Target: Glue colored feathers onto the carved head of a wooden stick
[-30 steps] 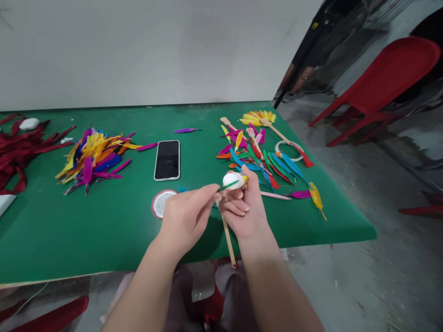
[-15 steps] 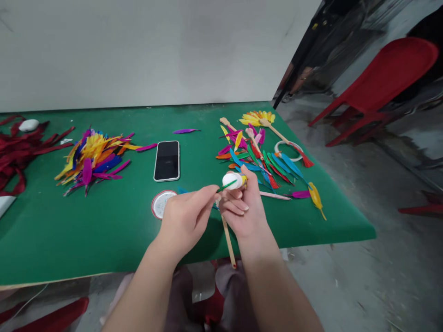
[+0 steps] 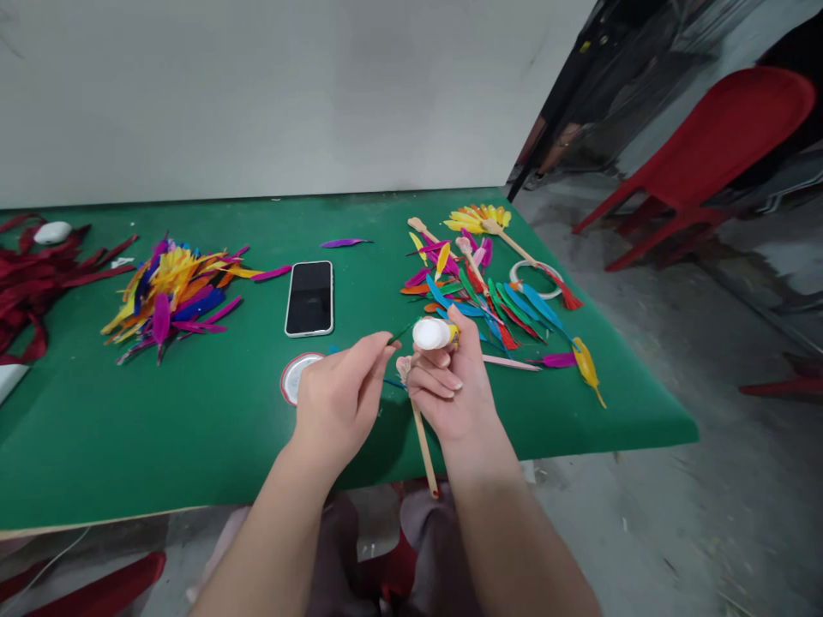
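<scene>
My right hand (image 3: 453,381) is closed around a small white glue bottle (image 3: 429,333) and a wooden stick (image 3: 423,446) that hangs down past the table edge. My left hand (image 3: 340,394) pinches the quill of a thin green feather (image 3: 399,334), whose tip is just left of the bottle's white cap. Both hands hover over the front of the green table (image 3: 160,428). A round red-rimmed lid (image 3: 292,377) lies just left of my left hand.
A black phone (image 3: 309,297) lies mid-table. A heap of mixed coloured feathers (image 3: 172,291) is at the left, red feathers (image 3: 39,274) further left. Loose feathers, wooden sticks and a white ring (image 3: 537,278) are spread at the right. A red chair (image 3: 713,146) stands beyond the table.
My left hand has drawn the green feather back to the left, off the glue bottle's cap. My right hand has stayed almost still.
</scene>
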Demonstrator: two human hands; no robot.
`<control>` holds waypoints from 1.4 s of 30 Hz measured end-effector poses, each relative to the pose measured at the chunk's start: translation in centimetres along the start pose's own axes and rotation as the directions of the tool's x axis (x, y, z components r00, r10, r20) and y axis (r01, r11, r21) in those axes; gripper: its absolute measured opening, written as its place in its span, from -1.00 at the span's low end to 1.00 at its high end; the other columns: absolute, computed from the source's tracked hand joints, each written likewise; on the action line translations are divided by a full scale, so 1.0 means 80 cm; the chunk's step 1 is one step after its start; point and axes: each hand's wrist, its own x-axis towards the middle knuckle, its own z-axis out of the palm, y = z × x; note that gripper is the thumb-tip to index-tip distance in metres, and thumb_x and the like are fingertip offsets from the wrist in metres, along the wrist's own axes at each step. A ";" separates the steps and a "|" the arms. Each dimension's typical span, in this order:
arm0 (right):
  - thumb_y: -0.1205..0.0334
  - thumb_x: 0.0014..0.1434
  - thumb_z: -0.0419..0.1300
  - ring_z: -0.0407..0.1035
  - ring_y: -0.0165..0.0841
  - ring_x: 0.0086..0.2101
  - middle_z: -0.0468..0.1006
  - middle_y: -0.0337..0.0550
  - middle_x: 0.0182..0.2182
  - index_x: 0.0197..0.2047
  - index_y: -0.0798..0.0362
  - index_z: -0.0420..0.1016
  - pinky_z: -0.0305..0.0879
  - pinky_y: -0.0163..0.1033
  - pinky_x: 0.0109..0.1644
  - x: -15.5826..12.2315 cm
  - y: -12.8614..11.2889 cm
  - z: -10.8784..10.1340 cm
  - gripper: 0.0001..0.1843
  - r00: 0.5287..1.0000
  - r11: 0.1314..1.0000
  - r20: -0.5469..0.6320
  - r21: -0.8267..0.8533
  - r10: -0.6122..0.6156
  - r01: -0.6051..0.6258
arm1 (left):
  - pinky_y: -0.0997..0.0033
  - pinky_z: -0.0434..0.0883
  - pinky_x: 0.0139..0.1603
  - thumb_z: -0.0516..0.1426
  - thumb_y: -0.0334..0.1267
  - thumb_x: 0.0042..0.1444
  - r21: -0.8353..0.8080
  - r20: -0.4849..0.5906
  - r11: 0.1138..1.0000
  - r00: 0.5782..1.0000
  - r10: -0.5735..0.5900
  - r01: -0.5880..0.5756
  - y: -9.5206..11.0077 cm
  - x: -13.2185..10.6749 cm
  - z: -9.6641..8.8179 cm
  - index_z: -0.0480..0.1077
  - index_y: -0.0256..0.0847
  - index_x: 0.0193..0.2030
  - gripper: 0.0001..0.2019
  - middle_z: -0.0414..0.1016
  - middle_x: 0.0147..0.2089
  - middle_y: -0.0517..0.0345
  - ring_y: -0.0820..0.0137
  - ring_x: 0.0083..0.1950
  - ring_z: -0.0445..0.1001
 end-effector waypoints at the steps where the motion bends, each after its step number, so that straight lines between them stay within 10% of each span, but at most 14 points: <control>1: -0.09 0.04 0.14 -0.08 -0.71 -0.87 0.20 -0.39 -0.87 -0.73 0.14 0.25 -0.18 -0.60 -0.88 0.000 0.000 0.000 -0.48 1.000 1.000 -0.002 0.002 0.000 0.000 | 0.57 0.21 -0.55 -0.03 -0.35 0.19 0.005 0.008 1.000 1.000 0.003 -0.003 0.001 0.000 0.001 0.40 -0.31 -0.22 -0.81 0.54 -0.44 0.13 0.57 -0.59 0.36; 42: -0.03 0.08 0.11 -0.09 -0.72 -0.88 0.19 -0.40 -0.87 -0.73 0.14 0.22 -0.20 -0.60 -0.87 -0.003 -0.001 0.005 -0.49 0.999 0.998 -0.036 0.051 0.034 -0.032 | 0.57 0.24 -0.54 -0.04 -0.34 0.19 0.037 -0.050 0.999 0.999 0.015 -0.013 0.002 -0.001 0.003 0.39 -0.27 -0.20 -0.81 0.56 -0.41 0.14 0.56 -0.57 0.39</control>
